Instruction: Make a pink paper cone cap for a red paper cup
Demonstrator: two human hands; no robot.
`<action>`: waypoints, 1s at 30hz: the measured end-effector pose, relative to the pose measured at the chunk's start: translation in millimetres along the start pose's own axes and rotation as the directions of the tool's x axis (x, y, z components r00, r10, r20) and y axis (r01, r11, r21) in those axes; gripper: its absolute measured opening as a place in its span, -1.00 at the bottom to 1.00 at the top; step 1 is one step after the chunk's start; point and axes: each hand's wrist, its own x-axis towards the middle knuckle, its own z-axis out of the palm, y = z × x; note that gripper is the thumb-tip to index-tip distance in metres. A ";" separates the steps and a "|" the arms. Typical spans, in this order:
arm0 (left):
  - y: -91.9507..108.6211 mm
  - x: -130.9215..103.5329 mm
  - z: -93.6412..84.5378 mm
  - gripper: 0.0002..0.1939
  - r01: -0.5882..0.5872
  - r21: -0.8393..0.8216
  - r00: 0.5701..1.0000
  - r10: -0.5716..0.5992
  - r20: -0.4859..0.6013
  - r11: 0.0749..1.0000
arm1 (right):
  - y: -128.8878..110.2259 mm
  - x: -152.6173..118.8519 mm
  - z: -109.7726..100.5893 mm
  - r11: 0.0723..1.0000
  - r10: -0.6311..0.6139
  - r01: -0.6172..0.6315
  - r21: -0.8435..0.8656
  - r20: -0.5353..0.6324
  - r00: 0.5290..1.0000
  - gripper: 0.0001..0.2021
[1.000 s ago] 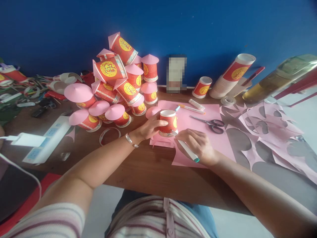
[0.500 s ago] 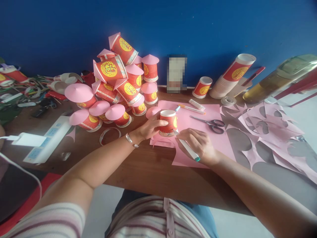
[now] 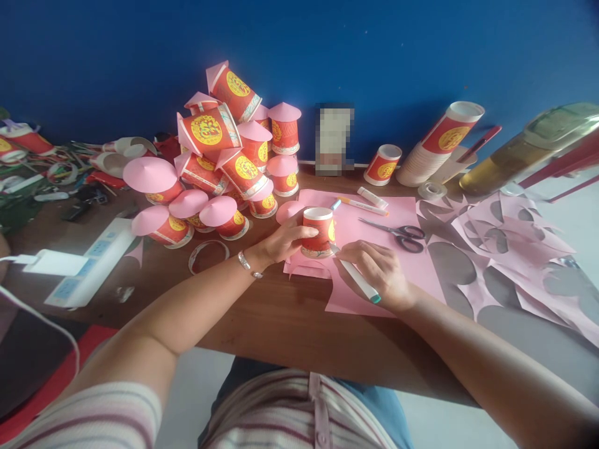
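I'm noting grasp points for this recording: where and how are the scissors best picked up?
Probably by the dark handle loops, coming from the person's right: the scissors lie flat on the pink paper, loops toward the right and pointed blades toward the left. The right hand is nearest but holds a green-ended white marker, so it would need freeing first.

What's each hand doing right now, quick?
Left hand: closed around the red paper cup, holding it upright.
Right hand: closed on the white marker, tip at the cup's lower side.
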 end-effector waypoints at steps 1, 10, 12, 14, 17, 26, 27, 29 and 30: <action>-0.1 0.0 -0.1 -0.80 -0.006 0.004 1.000 0.006 -0.002 1.000 | -0.2 0.4 -0.3 1.000 0.001 -0.001 -0.001 0.002 1.000 -0.86; -4.0 0.7 -0.5 -0.73 0.036 -0.022 0.999 -0.036 0.002 0.999 | -1.1 1.1 -0.5 1.000 -0.005 0.005 0.009 0.018 1.000 -0.86; -4.4 0.4 -1.1 -0.74 0.034 -0.023 0.999 -0.034 0.007 0.999 | -1.6 1.5 -0.7 1.000 -0.003 0.003 0.006 0.018 1.000 -0.86; -4.3 0.0 -1.4 -0.73 0.050 -0.020 0.999 -0.049 0.015 0.999 | -2.2 2.1 -0.9 1.000 -0.004 0.004 0.006 0.020 1.000 -0.86; -3.0 -0.4 -0.8 -0.72 0.071 -0.018 0.997 -0.071 0.019 0.997 | -2.9 2.9 -1.1 1.000 -0.011 0.011 0.006 0.021 1.000 -0.85; -4.6 -0.6 -0.8 -0.69 0.054 -0.006 0.998 -0.054 -0.035 0.999 | -4.6 3.8 -4.1 1.000 -0.019 0.019 0.015 -0.003 1.000 -0.82; -6.0 -0.7 -1.9 -0.68 0.062 -0.007 0.998 -0.062 -0.031 0.998 | -5.2 3.9 -4.3 1.000 -0.020 0.020 0.018 -0.011 1.000 -0.81; -8.3 -0.9 -4.0 -0.67 0.075 -0.004 0.997 -0.075 -0.027 0.997 | -6.8 4.1 -4.1 0.999 -0.028 0.028 0.032 -0.016 0.999 -0.80; -9.0 -1.0 -4.6 -0.68 0.071 -0.002 0.997 -0.071 -0.030 0.997 | -7.7 4.2 -3.7 0.999 -0.038 0.039 0.038 -0.017 0.999 -0.79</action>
